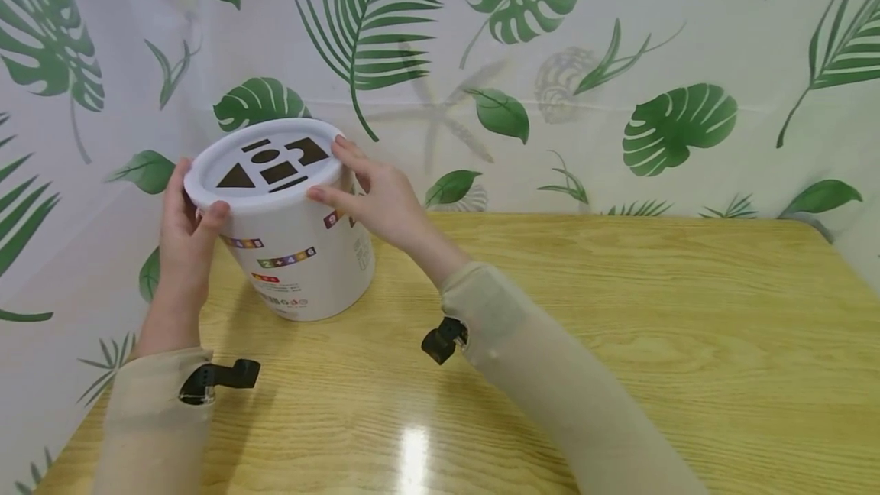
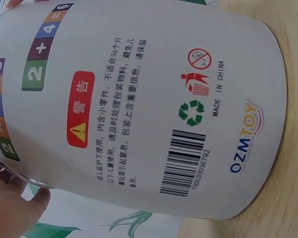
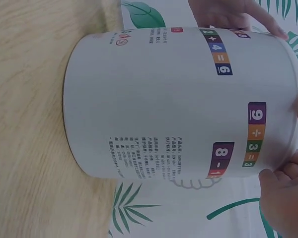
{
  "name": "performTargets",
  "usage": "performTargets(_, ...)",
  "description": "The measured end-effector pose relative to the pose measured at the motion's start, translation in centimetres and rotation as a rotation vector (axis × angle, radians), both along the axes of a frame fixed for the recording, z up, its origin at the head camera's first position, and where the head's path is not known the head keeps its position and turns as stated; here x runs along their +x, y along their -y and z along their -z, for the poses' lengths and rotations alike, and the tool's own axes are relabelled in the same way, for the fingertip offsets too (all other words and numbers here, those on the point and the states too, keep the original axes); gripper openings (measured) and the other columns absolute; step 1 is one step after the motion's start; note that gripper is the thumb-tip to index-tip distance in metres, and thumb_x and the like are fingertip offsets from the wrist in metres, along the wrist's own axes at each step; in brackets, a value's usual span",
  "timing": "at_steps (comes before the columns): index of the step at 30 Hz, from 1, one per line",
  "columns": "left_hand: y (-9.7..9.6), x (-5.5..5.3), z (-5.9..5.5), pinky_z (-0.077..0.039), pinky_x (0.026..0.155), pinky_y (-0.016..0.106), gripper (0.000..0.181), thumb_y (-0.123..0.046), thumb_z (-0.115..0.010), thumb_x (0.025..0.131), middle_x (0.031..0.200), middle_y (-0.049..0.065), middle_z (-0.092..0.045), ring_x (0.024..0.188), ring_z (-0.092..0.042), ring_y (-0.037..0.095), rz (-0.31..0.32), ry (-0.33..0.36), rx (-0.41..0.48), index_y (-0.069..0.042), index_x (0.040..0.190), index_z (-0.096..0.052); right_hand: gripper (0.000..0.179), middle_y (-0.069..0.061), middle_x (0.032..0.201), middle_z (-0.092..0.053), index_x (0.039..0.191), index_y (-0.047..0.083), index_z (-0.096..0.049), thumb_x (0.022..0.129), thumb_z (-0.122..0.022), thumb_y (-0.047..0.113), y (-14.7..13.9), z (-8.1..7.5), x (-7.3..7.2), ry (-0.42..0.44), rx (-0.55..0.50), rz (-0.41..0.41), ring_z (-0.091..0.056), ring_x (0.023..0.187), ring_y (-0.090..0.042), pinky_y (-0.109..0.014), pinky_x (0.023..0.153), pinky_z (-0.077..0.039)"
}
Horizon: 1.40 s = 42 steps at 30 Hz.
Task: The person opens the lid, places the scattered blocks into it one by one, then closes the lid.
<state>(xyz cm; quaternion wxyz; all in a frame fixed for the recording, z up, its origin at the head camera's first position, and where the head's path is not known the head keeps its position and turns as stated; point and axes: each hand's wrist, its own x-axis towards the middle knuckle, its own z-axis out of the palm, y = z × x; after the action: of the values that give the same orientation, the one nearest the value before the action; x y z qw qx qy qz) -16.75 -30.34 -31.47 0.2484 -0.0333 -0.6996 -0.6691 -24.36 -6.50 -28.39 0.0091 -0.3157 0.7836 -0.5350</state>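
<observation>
A white toy bucket (image 1: 326, 270) printed with coloured sums stands upright at the left of the table. Its white shape-sorter lid (image 1: 268, 202) has dark cut-outs: a triangle, a square, a circle, slots and a notched shape. My left hand (image 1: 184, 243) grips the lid's rim on the left, thumb at the front and fingers round the far side. On the right, my right hand (image 1: 388, 197) holds the same rim between thumb and fingers. In the left wrist view the bucket's side (image 2: 154, 114) shows a red warning label and a barcode. The bucket's inside is hidden.
The wood-grain table (image 1: 619, 327) extends far to the right of the bucket. Behind and to the left hangs a white cloth (image 1: 577, 159) with green leaf prints, close to the bucket. Black wrist cameras (image 1: 440, 341) stick out from both sleeves.
</observation>
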Motion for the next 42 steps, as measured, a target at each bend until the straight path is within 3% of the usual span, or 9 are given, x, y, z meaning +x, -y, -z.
performTargets(6, 0.2, -0.3, 0.8, -0.009, 0.116, 0.036, 0.101, -0.035, -0.078, 0.079, 0.156, 0.0, -0.019, 0.142, -0.013, 0.012, 0.057, -0.04, 0.056, -0.021, 0.154, -0.012, 0.084, 0.013, 0.156, -0.013, 0.151, 0.016, -0.026, 0.084, -0.072, 0.038, 0.1, 0.8, 0.0, -0.015, -0.021, -0.008, -0.016, 0.138, 0.002, -0.024, 0.107, -0.031)
performTargets(9, 0.3, -0.4, 1.3, -0.004, 0.116, 0.039, 0.104, -0.03, -0.079, 0.079, 0.158, -0.003, -0.013, 0.142, -0.008, 0.009, 0.089, -0.054, 0.062, -0.023, 0.154, -0.008, 0.093, 0.01, 0.157, -0.005, 0.153, 0.017, -0.015, 0.083, -0.072, 0.039, 0.2, 1.2, 0.1, -0.028, 0.003, -0.001, -0.01, 0.14, -0.002, -0.026, 0.111, -0.024)
performTargets(11, 0.3, -0.4, 1.7, -0.006, 0.116, 0.042, 0.101, -0.029, -0.079, 0.079, 0.156, -0.001, -0.018, 0.141, -0.012, 0.013, 0.099, -0.058, 0.052, -0.023, 0.154, -0.012, 0.101, 0.007, 0.158, -0.001, 0.154, 0.018, -0.007, 0.081, -0.073, 0.043, 0.3, 1.6, 0.1, 0.014, 0.011, 0.016, -0.007, 0.141, -0.006, -0.029, 0.112, -0.019)
performTargets(16, 0.6, -0.3, 2.2, -0.014, 0.115, 0.047, 0.087, -0.024, -0.075, 0.084, 0.151, 0.001, -0.026, 0.139, -0.021, 0.023, 0.107, -0.009, 0.037, -0.03, 0.15, -0.018, 0.12, 0.005, 0.159, 0.0, 0.153, 0.027, 0.005, 0.072, -0.08, 0.048, 0.0, 2.7, -0.3, 0.178, 0.042, 0.015, -0.007, 0.143, -0.015, -0.041, 0.114, -0.016)
performTargets(23, 1.1, 0.1, 3.2, -0.017, 0.109, 0.062, 0.098, -0.014, -0.074, 0.084, 0.154, 0.003, -0.019, 0.139, -0.017, 0.036, 0.113, 0.107, 0.001, -0.045, 0.148, -0.007, 0.124, -0.001, 0.159, -0.01, 0.153, 0.028, 0.006, 0.07, -0.085, 0.04, 0.0, 4.8, -0.8, 0.266, 0.051, -0.032, -0.014, 0.143, -0.023, -0.047, 0.113, -0.018)
performTargets(28, 1.5, 0.5, 4.0, -0.02, 0.106, 0.065, 0.101, -0.008, -0.07, 0.084, 0.154, 0.008, -0.014, 0.136, -0.017, 0.042, 0.136, 0.174, -0.053, -0.047, 0.147, -0.002, 0.122, 0.001, 0.159, -0.009, 0.154, 0.03, 0.004, 0.07, -0.085, 0.036, 0.1, 5.5, -0.9, 0.294, 0.04, -0.055, -0.013, 0.143, -0.023, -0.048, 0.113, -0.017)
performTargets(35, 1.7, 0.3, 4.6, -0.023, 0.104, 0.065, 0.099, 0.0, -0.07, 0.083, 0.149, 0.009, -0.026, 0.134, -0.023, 0.039, 0.162, 0.179, -0.117, -0.043, 0.148, -0.008, 0.116, 0.0, 0.159, -0.01, 0.154, 0.03, 0.003, 0.075, -0.083, 0.025, 0.2, 5.9, -0.7, 0.32, -0.063, -0.106, -0.02, 0.141, -0.028, -0.048, 0.109, -0.029)
performTargets(38, 1.5, 0.4, 4.4, -0.026, 0.104, 0.063, 0.097, 0.001, -0.07, 0.083, 0.148, 0.009, -0.03, 0.133, -0.025, 0.038, 0.154, 0.175, -0.117, -0.041, 0.148, -0.011, 0.116, 0.001, 0.159, -0.01, 0.154, 0.03, 0.0, 0.075, -0.084, 0.024, 0.2, 5.9, -0.5, 0.326, -0.081, -0.094, -0.021, 0.141, -0.029, -0.048, 0.108, -0.031)
performTargets(42, 1.2, 0.6, 4.1, -0.03, 0.104, 0.061, 0.095, 0.001, -0.071, 0.082, 0.147, 0.01, -0.033, 0.133, -0.028, 0.038, 0.151, 0.18, -0.114, -0.04, 0.148, -0.015, 0.116, 0.003, 0.159, -0.011, 0.154, 0.033, -0.002, 0.073, -0.085, 0.024, -0.1, 5.8, -0.2, 0.356, -0.084, -0.065, -0.028, 0.137, -0.036, -0.047, 0.097, -0.044)
